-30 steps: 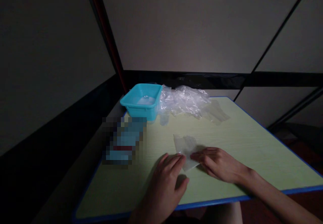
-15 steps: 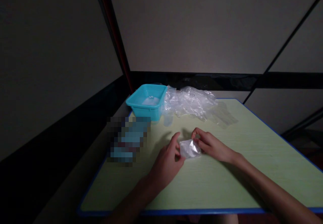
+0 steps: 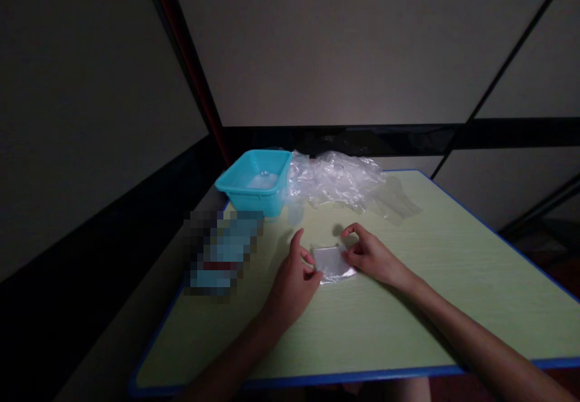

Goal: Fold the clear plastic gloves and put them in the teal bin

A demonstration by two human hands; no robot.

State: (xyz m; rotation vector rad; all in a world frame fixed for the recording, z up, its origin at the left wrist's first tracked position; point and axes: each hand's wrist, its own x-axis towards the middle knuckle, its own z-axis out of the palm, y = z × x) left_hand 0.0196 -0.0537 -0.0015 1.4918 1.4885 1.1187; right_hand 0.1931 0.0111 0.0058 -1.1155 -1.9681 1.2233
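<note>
A small, flat, shiny clear plastic bag (image 3: 334, 263) is between my two hands, just over the table. My left hand (image 3: 295, 281) holds its left edge, the thumb at the near corner and the index finger raised away from it. On the opposite side my right hand (image 3: 374, 257) has the thumb and curled fingers at the bag's right edge, its index finger lifted clear. What the lower fingers of each hand do beneath the plastic is hidden.
A turquoise plastic basket (image 3: 267, 202) with clear plastic inside stands at the back left. Beside it lies a heap of crumpled clear plastic bags (image 3: 344, 178). A pixelated flat object (image 3: 226, 254) lies left. The pale green table (image 3: 408, 335) has a blue edge.
The small bag now lies flatter and smoother between my hands. My index fingers have opened away from it. The whole view has shifted slightly.
</note>
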